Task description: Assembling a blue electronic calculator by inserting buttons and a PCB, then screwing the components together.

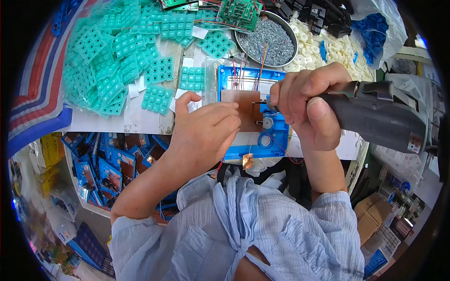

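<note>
The brown board (243,105) lies in the blue case (243,151), in front of the person's chest. The left hand (208,124) is over the board's left side, its fingers loosely curled and one of them lifted away; whether it grips anything underneath, I cannot tell. The right hand (311,100) is wrapped firmly round the dark driver (382,114), which lies nearly level, its tip at the board's right edge. A copper piece (248,161) sits at the case's near edge. Beyond the case stands a round bowl (295,55) of small screws (267,44) (a green circuit board (238,14) overlaps its far left rim). Green keypads (112,61) are heaped to the left, white parts (314,44) to the right of the bowl, and more blue cases (110,164) fill a bin (96,209) at lower left.
</note>
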{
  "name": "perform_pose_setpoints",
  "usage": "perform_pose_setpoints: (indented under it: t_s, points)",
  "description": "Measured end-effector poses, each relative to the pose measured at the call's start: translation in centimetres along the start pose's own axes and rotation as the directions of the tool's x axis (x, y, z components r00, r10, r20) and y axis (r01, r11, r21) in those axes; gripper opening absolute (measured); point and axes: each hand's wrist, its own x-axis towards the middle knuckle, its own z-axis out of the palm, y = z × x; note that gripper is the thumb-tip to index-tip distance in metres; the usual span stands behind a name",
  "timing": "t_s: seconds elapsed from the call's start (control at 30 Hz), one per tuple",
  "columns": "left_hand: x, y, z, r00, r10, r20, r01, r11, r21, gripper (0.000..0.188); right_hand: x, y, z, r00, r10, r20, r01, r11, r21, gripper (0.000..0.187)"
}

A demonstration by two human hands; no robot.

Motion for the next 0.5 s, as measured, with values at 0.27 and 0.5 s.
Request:
perform_pose_setpoints:
  t_s: [0.27, 0.5]
  points:
    - [-0.14, -0.13, 0.25, 1.000, -0.009, -0.008, 0.009, 1.000, -0.004, 0.012, -0.05, 0.58, -0.21, 0.999, -0.042, 0.007, 0.042, 0.998, 0.050, 0.024]
    - [-0.03, -0.17, 0.03, 1.000, -0.004, 0.005, 0.004, 1.000, 0.022, 0.013, -0.02, 1.18, 0.14, 0.998, -0.057, 0.035, 0.056, 0.998, 0.019, 0.022]
